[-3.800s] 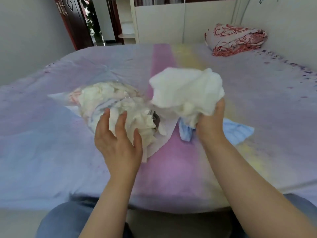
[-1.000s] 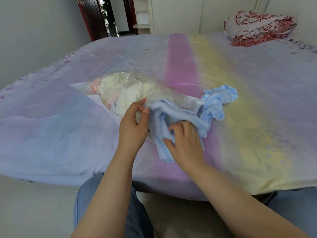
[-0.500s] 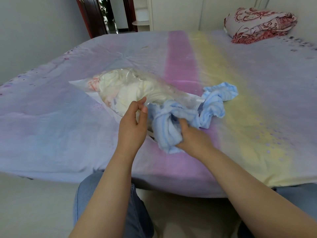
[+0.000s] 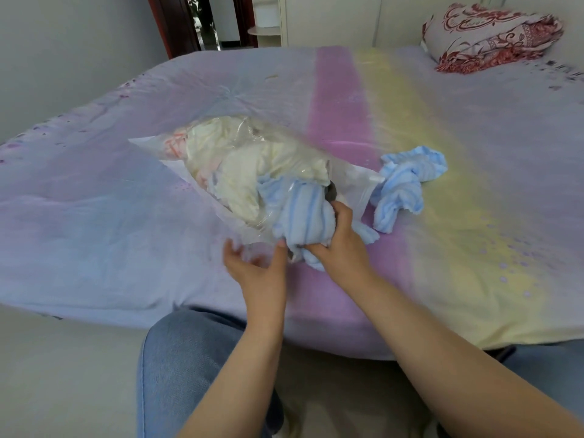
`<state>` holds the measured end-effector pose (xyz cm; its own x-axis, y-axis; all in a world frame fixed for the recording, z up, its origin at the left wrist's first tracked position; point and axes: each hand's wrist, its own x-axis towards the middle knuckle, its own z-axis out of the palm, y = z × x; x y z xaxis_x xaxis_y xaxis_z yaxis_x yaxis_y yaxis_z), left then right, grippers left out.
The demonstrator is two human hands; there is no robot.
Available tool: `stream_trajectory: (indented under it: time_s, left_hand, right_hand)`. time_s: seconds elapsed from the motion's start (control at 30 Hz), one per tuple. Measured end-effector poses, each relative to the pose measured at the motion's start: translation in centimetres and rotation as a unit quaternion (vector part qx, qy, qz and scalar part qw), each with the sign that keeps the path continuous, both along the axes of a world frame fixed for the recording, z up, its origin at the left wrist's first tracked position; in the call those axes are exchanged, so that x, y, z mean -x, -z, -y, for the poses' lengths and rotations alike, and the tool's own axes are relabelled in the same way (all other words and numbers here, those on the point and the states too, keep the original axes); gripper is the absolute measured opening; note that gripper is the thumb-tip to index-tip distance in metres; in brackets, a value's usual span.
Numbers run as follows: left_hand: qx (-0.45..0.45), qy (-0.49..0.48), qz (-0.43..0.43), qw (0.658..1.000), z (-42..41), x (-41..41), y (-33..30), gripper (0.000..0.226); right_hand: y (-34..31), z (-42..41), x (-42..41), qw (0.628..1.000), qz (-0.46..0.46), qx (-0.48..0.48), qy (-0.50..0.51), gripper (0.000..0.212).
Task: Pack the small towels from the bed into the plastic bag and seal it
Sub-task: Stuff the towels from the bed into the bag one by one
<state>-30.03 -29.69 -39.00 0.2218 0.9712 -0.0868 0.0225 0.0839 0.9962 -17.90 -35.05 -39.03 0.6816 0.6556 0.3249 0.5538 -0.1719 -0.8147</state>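
At the mouth of the plastic bag (image 4: pixel 252 172), the person's right hand (image 4: pixel 339 245) is closed around a bunched blue towel (image 4: pixel 303 216), fingers curled over its near end and pressing it toward the opening. Ahead of that grip, part of the towel already shows through the clear film, lying against the cream and white towels (image 4: pixel 262 162) packed deeper in. Off to the outer side of the grip, past the bag's far edge, a long tail of the same blue towel, or possibly a second one, trails loose on the bed (image 4: pixel 474 184); the bag's rim hides whether the two are joined.

Just beside the gripping hand, on its inner side, the left hand (image 4: pixel 256 267) is spread open with the palm up and fingers apart. It sits under the near lip of the bag, touching or nearly touching the film, and has not pinched anything firmly that can be seen.

The step in hand appears to be stuffing the last blue cloth, so packing looks nearly done while sealing has not begun. The next move likely calls for the left hand to catch and lift the lip so the mouth stays wide, while the right hand pushes the bundle deeper and then gathers the trailing tail in after it. Any cloth left across the opening would probably keep the closure from meeting.
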Motion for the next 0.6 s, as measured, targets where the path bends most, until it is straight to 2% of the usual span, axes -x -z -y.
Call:
stream_trajectory:
  time_s: [0.03,0.07,0.13,0.17,0.27,0.3,0.37,0.43,0.47,0.53,0.6]
  left_hand:
    - [0.062,0.06,-0.04,0.995,0.1,-0.4,0.8,0.063]
    - [0.085,0.115,-0.082,0.986,0.2,-0.7,1.4,0.054]
    - [0.06,0.132,-0.135,0.98,0.3,-1.2,1.9,0.045]
    - [0.039,0.113,-0.145,0.982,0.5,-1.5,1.9,0.039]
    - [-0.008,0.069,-0.15,0.986,1.1,-1.2,1.6,0.03]
    - [-0.026,0.05,-0.151,0.987,1.3,-0.9,1.5,0.03]
    - [-0.047,0.002,-0.134,0.99,1.1,0.0,2.1,0.027]
    - [-0.035,-0.038,-0.107,0.993,0.5,0.6,2.3,0.032]
    - [-0.024,-0.047,-0.088,0.995,0.0,0.8,2.3,0.033]
    - [-0.009,-0.049,-0.038,0.998,-0.9,1.0,2.2,0.03]
    - [-0.01,-0.04,-0.014,0.999,-1.4,1.3,2.0,0.029]
  right_hand:
    - [-0.1,-0.3,0.1,0.999,0.009,0.029,-0.01,0.068]
    - [-0.3,-0.7,0.2,0.997,0.024,0.073,-0.016,0.068]
    - [-1.1,-1.5,0.1,0.988,0.058,0.14,0.001,0.066]
    - [-1.5,-1.8,0.1,0.99,0.059,0.129,0.011,0.063]
    - [-3.0,-2.3,1.0,0.996,-0.001,-0.082,-0.022,0.065]
    - [-3.0,-2.6,1.4,0.991,0.024,-0.131,-0.032,0.065]
    - [-2.7,-2.6,1.8,0.977,0.15,-0.141,-0.055,0.056]
    - [-1.9,-3.0,1.5,0.946,0.301,-0.073,-0.092,0.044]
    - [-1.8,-3.1,1.6,0.933,0.34,-0.022,-0.119,0.043]
    - [-2.2,-3.2,2.1,0.916,0.342,0.082,-0.193,0.047]
    - [-2.9,-3.1,1.9,0.907,0.311,0.136,-0.25,0.055]
